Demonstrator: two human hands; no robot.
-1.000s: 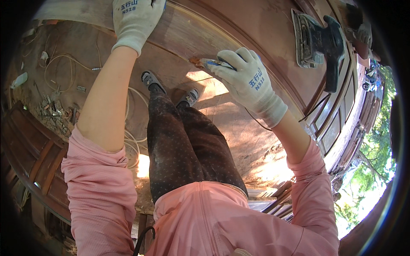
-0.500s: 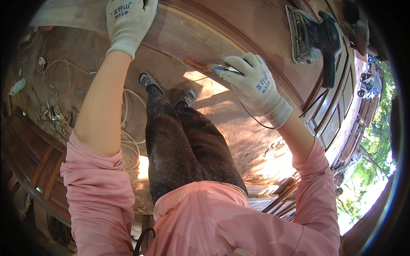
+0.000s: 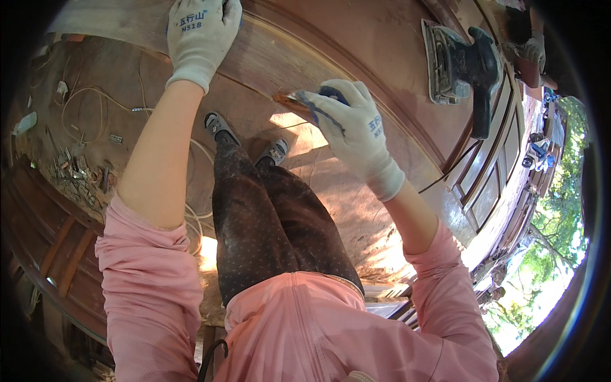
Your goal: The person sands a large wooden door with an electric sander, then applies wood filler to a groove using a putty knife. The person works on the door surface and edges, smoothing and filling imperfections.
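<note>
My right hand (image 3: 354,130), in a white knit glove, is closed on a folded piece of sandpaper (image 3: 299,102) and presses it against the edge of a curved brown wooden panel (image 3: 356,44). My left hand (image 3: 200,35), also gloved, rests flat on the same panel near its edge, farther left. An electric sander (image 3: 459,63) lies on the panel to the right, beyond my right hand, with its black cord trailing down. My legs and shoes show below the panel edge.
White cords (image 3: 83,111) and small debris lie on the dusty floor at left. Brown wooden door frames (image 3: 60,242) stand at lower left and more panelled doors (image 3: 493,178) at right. Another person's gloved hand (image 3: 531,48) is at the upper right. Trees show far right.
My right hand slid the sandpaper a little along the panel edge, to the right. My left hand stayed on the panel.
</note>
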